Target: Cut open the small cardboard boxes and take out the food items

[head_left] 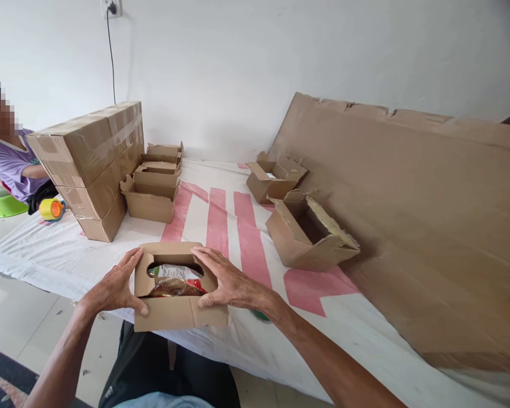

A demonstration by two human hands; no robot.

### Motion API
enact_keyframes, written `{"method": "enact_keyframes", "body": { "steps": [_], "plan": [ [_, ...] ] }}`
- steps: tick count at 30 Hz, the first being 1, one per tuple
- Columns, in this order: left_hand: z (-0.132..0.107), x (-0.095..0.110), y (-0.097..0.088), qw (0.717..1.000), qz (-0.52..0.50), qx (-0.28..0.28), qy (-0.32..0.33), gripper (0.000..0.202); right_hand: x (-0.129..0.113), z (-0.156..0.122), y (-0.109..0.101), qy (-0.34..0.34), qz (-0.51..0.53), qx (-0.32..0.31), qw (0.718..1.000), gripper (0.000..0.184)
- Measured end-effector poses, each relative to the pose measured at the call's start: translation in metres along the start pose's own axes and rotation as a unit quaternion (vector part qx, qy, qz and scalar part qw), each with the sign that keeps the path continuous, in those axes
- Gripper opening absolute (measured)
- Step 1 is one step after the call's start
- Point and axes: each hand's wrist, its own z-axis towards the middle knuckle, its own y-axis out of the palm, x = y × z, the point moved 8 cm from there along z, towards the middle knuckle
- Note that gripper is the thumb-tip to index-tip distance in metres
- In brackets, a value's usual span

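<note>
Pale wall (221, 73) stands behind the surface (250, 345), which is draped in white-and-pink cloth, with a big cardboard sheet (408, 198) at the right. From the head view, we have the small carton (164, 314) at the near edge, directly between our left grip (114, 286) and our right grip (229, 280). Both clasp it, one at each end, fingers at the far corners and thumbs over the near panel; neither is clearly nearer. Its long axis runs left to right, crosswise to our body, and its cut-out opening points upward, showing packets (176, 286) inside. We cannot tell whether its base touches the cloth. Beyond it, taped boxes (91, 153) are stacked at left, and an open box (289, 243) sits at right.
</note>
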Motion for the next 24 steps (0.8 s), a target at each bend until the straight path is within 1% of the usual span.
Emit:
{"method": "enact_keyframes", "body": {
  "steps": [2, 5, 8, 10, 12, 13, 15, 17, 18, 20, 22, 24],
  "plan": [
    [-0.002, 0.004, 0.001, 1.000, 0.000, 0.014, -0.012, 0.138, 0.001, -0.002, 0.001, -0.006, 0.026, 0.028, 0.999, 0.125],
    [0.000, 0.013, 0.003, 0.997, 0.030, 0.060, -0.033, 0.119, 0.000, -0.006, 0.002, -0.015, 0.055, 0.076, 0.995, 0.107],
    [0.004, 0.025, 0.006, 0.993, 0.055, 0.103, -0.024, 0.095, -0.001, -0.012, 0.000, -0.015, 0.081, 0.126, 0.989, 0.090],
    [0.004, 0.029, 0.006, 0.990, 0.040, 0.132, -0.007, 0.079, -0.003, -0.020, -0.005, -0.019, 0.102, 0.175, 0.979, 0.078],
    [0.000, 0.028, 0.003, 0.986, 0.001, 0.164, -0.002, 0.067, -0.002, -0.030, -0.013, -0.017, 0.115, 0.239, 0.964, 0.065],
    [-0.004, 0.025, 0.000, 0.983, -0.020, 0.185, -0.006, 0.064, 0.000, -0.036, -0.018, -0.011, 0.113, 0.274, 0.955, 0.061],
    [-0.015, 0.021, -0.008, 0.971, -0.039, 0.234, -0.021, 0.060, 0.004, -0.048, -0.026, 0.007, 0.089, 0.334, 0.938, 0.058],
    [-0.026, 0.024, -0.016, 0.961, -0.006, 0.277, -0.023, 0.057, 0.005, -0.057, -0.032, 0.022, 0.041, 0.364, 0.930, 0.058],
    [-0.030, 0.028, -0.018, 0.957, 0.026, 0.288, -0.020, 0.054, 0.004, -0.060, -0.034, 0.025, 0.005, 0.369, 0.929, 0.057],
    [-0.035, 0.035, -0.018, 0.956, 0.095, 0.276, -0.020, 0.045, 0.001, -0.062, -0.036, 0.026, -0.074, 0.360, 0.930, 0.049],
    [-0.036, 0.035, -0.013, 0.960, 0.142, 0.238, -0.038, 0.042, -0.001, -0.062, -0.033, 0.020, -0.134, 0.334, 0.933, 0.042],
    [-0.036, 0.030, -0.006, 0.966, 0.158, 0.197, -0.057, 0.053, 0.002, -0.060, -0.028, 0.016, -0.151, 0.307, 0.939, 0.039]
  ]
}}
